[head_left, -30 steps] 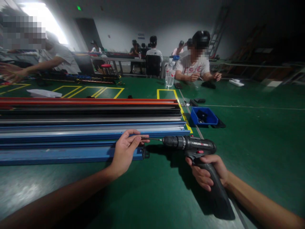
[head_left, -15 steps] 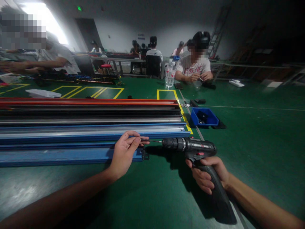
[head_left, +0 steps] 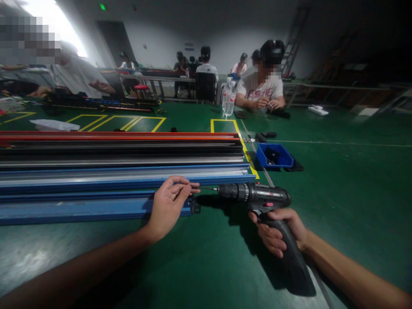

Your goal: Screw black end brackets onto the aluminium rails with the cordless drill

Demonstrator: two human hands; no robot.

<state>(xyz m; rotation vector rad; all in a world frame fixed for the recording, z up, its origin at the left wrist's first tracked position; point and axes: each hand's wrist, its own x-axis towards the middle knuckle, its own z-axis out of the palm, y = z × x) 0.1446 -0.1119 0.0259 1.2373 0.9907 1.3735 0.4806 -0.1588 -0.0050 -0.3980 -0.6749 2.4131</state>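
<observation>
My right hand (head_left: 280, 231) is wrapped round the handle of a black cordless drill (head_left: 254, 195), which points left. A long thin bit (head_left: 207, 188) sticks out of its chuck. The fingers of my left hand (head_left: 170, 204) are pinched at the far end of the bit; whether a small screw is between them is too small to tell. Below those fingertips is the black end bracket (head_left: 195, 206) of the nearest blue rail (head_left: 80, 208). Behind it lie another blue rail (head_left: 209, 178), black and silver rails, and a red rail (head_left: 128, 135).
A blue bin (head_left: 274, 156) with black parts stands right of the rail ends. Water bottles (head_left: 228, 98) stand farther back. Across the green table (head_left: 337, 214) a person (head_left: 260, 86) handles something small; another person (head_left: 80, 77) is at the left. More people sit behind.
The drill and my right hand have shifted very slightly left and up in view. At the left, the other person's arms have moved. My left hand keeps its pinch.
</observation>
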